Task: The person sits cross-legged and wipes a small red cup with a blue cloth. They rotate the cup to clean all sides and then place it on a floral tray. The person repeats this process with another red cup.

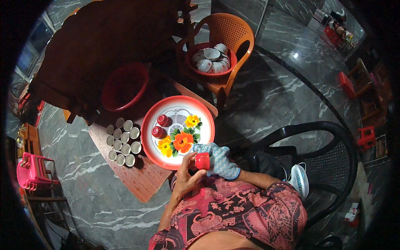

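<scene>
Above my lap, my left hand, bare, grips a small red cup between thumb and fingers. My right hand wears a blue-grey patterned glove and is wrapped against the cup's right side, so part of the cup is hidden. Just beyond lies a round enamel tray with a red rim and painted flowers. Two red cups stand at the tray's left, apparently upside down. Left of the tray, several small cups with pale insides stand mouth-up in a cluster on a wooden tabletop.
A dark red basin sits behind the cups, in shadow. An orange plastic chair holds a red basin of white bowls. To my right are a black chair and a small white fan. Pink stools stand far left.
</scene>
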Tool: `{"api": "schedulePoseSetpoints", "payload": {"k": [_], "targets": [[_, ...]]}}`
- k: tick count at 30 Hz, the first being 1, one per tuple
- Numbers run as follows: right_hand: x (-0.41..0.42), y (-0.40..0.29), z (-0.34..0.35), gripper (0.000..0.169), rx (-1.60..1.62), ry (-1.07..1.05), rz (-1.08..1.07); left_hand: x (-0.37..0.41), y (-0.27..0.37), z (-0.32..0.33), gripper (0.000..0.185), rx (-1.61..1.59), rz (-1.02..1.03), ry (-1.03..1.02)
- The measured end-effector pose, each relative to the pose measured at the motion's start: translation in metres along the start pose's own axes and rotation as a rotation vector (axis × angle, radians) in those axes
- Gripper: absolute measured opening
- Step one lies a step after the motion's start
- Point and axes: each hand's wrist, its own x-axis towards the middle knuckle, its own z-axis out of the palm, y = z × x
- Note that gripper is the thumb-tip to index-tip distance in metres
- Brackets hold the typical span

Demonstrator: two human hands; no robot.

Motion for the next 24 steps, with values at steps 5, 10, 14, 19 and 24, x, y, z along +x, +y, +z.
{"api": "schedulePoseSetpoints", "payload": {"k": [5, 10, 14, 19, 24], "targets": [[-0.001, 0.010, 0.005, 0.034, 0.263, 0.022, 0.165, 0.004, 0.002, -0.011, 0.032, -0.200, -0.378, -0.054], [0.009, -0.021, -0.017, 0.041, -0.057, 0.090, -0.188, -0.002, -0.003, -0.007, 0.032, -0.173, -0.340, -0.020], [0.014, -0.008, -0.009, 0.035, 0.133, 0.084, -0.069, -0.001, -0.002, -0.007, 0.035, -0.095, -0.221, -0.016], [0.014, -0.011, -0.007, 0.042, 0.200, 0.134, -0.048, -0.002, 0.003, -0.010, 0.051, 0.063, -0.079, -0.106], [0.003, -0.004, 0.000, 0.073, 0.161, -0.164, 0.006, -0.001, 0.009, -0.008, 0.060, 0.276, 0.128, -0.042]]}}
